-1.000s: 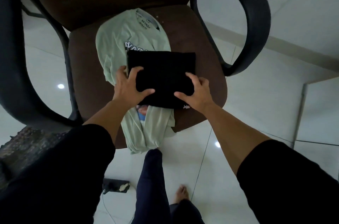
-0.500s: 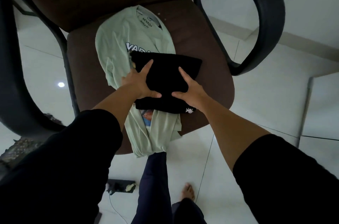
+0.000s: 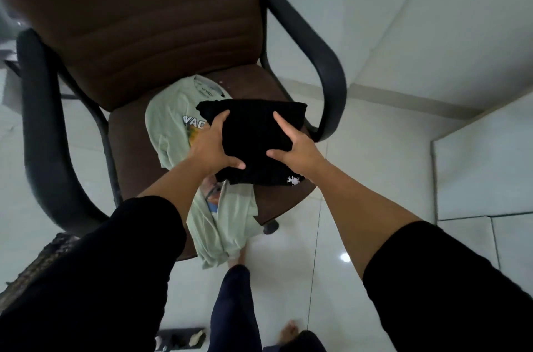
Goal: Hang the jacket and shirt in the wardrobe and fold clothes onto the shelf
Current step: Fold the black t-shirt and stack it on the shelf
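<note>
A folded black garment (image 3: 253, 132) is held just above the seat of a brown office chair (image 3: 135, 132). My left hand (image 3: 212, 147) grips its left edge, thumb on top and fingers tucked under. My right hand (image 3: 294, 147) grips its right edge the same way. Beneath it a pale green T-shirt (image 3: 167, 121) with a printed front lies on the seat, its lower part hanging over the front edge.
The chair's black armrests (image 3: 320, 63) curve out on both sides, and its backrest rises behind the clothes. White tiled floor (image 3: 375, 178) surrounds the chair. My legs and bare feet show below, beside a dark power strip (image 3: 178, 340) on the floor.
Both hands shifted from pressing on top of the black garment to gripping its sides. The garment has come up off the green T-shirt and the camera has pulled back.
</note>
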A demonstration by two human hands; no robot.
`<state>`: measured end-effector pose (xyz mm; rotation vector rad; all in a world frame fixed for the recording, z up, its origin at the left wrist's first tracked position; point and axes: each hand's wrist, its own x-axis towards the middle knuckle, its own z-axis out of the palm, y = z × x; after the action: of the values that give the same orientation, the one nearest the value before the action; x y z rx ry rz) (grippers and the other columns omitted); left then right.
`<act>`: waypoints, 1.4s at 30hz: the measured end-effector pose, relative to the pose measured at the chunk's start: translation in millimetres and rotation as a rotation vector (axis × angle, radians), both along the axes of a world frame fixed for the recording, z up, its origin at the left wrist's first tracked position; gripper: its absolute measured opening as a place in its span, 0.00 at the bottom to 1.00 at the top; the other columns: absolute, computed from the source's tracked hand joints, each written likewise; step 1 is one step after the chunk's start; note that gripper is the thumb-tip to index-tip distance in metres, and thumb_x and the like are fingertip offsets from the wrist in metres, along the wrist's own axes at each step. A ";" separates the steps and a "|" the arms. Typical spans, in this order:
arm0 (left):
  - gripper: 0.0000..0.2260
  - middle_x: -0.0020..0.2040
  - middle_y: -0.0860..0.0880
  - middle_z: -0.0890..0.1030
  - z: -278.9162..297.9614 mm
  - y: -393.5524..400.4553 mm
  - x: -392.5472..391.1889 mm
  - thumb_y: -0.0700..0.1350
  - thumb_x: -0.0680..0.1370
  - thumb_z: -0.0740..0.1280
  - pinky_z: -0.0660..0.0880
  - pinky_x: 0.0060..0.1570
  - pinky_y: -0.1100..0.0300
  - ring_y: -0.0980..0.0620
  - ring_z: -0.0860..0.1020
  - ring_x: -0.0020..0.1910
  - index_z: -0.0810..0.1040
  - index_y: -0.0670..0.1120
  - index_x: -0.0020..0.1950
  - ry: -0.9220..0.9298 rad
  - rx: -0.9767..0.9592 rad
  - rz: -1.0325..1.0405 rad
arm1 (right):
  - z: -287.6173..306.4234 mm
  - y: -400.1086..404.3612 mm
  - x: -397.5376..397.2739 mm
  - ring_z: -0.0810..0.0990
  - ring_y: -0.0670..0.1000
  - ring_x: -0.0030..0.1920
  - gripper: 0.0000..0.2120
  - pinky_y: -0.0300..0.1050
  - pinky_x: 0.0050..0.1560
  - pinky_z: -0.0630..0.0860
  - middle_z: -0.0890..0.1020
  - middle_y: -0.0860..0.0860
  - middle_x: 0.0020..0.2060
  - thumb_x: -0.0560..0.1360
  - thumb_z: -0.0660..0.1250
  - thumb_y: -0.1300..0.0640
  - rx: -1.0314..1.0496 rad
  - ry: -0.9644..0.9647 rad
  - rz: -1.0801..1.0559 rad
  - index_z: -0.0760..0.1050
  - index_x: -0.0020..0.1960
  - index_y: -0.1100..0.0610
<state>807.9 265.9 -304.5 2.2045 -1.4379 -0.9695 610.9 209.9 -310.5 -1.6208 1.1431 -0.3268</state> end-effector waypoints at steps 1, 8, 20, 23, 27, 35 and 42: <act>0.56 0.69 0.42 0.69 16.0 1.0 -10.7 0.45 0.58 0.82 0.67 0.66 0.48 0.41 0.68 0.68 0.51 0.53 0.77 -0.004 -0.018 -0.031 | 15.7 5.6 -12.8 0.64 0.47 0.73 0.40 0.44 0.72 0.64 0.66 0.46 0.73 0.73 0.72 0.59 -0.022 -0.006 -0.018 0.54 0.76 0.41; 0.54 0.68 0.39 0.67 141.1 8.2 -113.8 0.43 0.59 0.82 0.65 0.66 0.49 0.39 0.66 0.69 0.53 0.52 0.76 -0.005 -0.201 -0.251 | 138.2 55.7 -134.0 0.68 0.48 0.70 0.42 0.43 0.70 0.65 0.69 0.46 0.71 0.72 0.72 0.58 -0.192 -0.001 -0.246 0.52 0.76 0.42; 0.51 0.70 0.44 0.66 273.2 15.5 -345.0 0.41 0.61 0.80 0.65 0.65 0.54 0.43 0.65 0.69 0.52 0.52 0.76 0.124 -0.393 -0.861 | 270.6 178.2 -357.9 0.70 0.49 0.68 0.43 0.45 0.70 0.65 0.71 0.47 0.69 0.72 0.72 0.57 -0.356 0.084 -0.773 0.50 0.77 0.44; 0.52 0.70 0.44 0.66 286.8 26.7 -404.7 0.41 0.61 0.80 0.66 0.65 0.51 0.43 0.65 0.69 0.52 0.53 0.76 0.134 -0.403 -1.035 | 278.0 222.0 -396.8 0.70 0.48 0.68 0.43 0.44 0.70 0.65 0.71 0.47 0.69 0.71 0.73 0.58 -0.363 0.063 -0.953 0.52 0.77 0.44; 0.52 0.68 0.44 0.67 289.4 53.7 -483.6 0.43 0.61 0.81 0.67 0.66 0.50 0.42 0.66 0.68 0.52 0.54 0.76 0.128 -0.402 -1.256 | 274.3 287.9 -439.6 0.71 0.47 0.67 0.44 0.43 0.69 0.66 0.72 0.48 0.68 0.71 0.74 0.58 -0.360 0.073 -1.182 0.52 0.77 0.44; 0.53 0.70 0.44 0.67 249.3 155.4 -632.3 0.44 0.60 0.81 0.65 0.68 0.50 0.42 0.66 0.69 0.52 0.54 0.76 0.176 -0.322 -1.661 | 237.8 434.7 -507.9 0.72 0.50 0.67 0.43 0.45 0.68 0.68 0.72 0.50 0.69 0.72 0.73 0.57 -0.242 0.163 -1.569 0.51 0.76 0.42; 0.54 0.73 0.44 0.64 190.9 243.5 -769.7 0.46 0.60 0.81 0.61 0.71 0.47 0.41 0.60 0.73 0.50 0.51 0.77 0.139 -0.268 -1.923 | 182.2 533.4 -590.5 0.68 0.52 0.70 0.43 0.41 0.68 0.65 0.68 0.52 0.71 0.72 0.73 0.56 -0.122 0.234 -1.781 0.50 0.77 0.44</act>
<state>38.2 509.4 -113.5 -0.0525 -3.1042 -1.0388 20.4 743.3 -128.3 -0.2693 2.5201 -1.3197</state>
